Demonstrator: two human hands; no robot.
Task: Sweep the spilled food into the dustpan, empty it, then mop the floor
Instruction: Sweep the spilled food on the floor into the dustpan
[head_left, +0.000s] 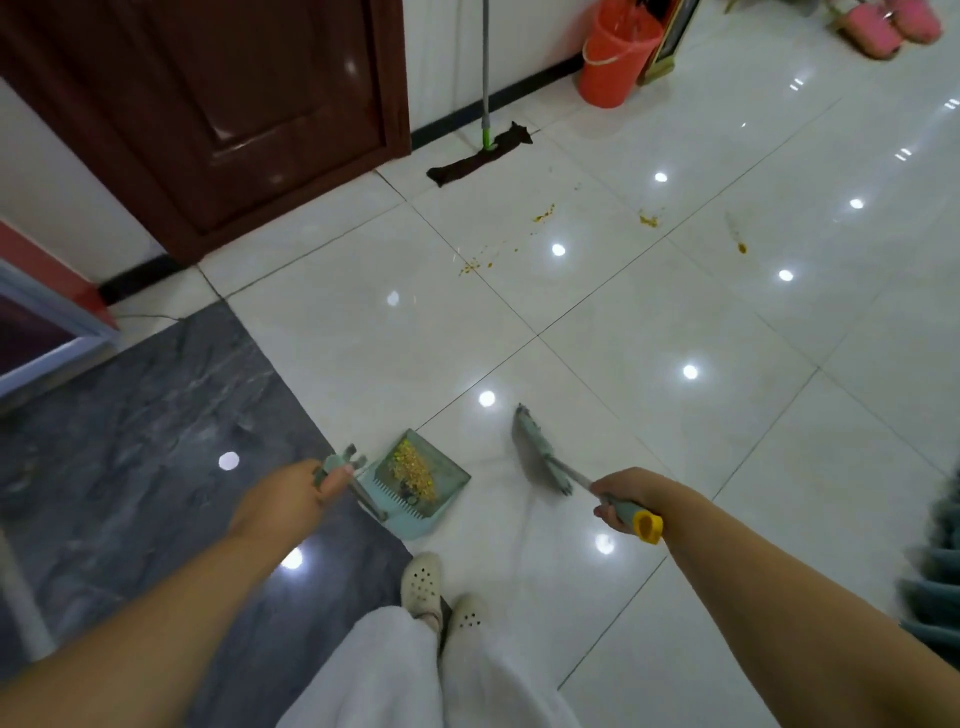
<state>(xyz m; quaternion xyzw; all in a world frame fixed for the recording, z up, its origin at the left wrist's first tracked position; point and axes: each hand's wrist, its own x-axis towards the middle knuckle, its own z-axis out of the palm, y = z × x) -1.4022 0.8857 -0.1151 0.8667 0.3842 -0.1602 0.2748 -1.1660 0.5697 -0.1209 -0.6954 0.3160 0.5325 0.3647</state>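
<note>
My left hand (311, 486) grips the handle of a pale blue dustpan (447, 467) that holds a heap of yellow food crumbs (413, 470). My right hand (621, 496) grips the yellow-capped handle of a grey-green broom (535, 447), whose head hangs just right of the dustpan. Spilled yellow food (475, 266) lies scattered on the white tiles farther ahead, with more patches of spilled food (648, 221) to the right. A mop (485, 150) with a dark cloth head leans on the far wall.
A dark brown door (208, 104) stands at the upper left. An orange bucket (615, 57) sits by the far wall, pink slippers (883, 26) at the top right. Dark grey marble flooring (145, 441) covers the left. My feet in white shoes (423, 582) stand below the dustpan.
</note>
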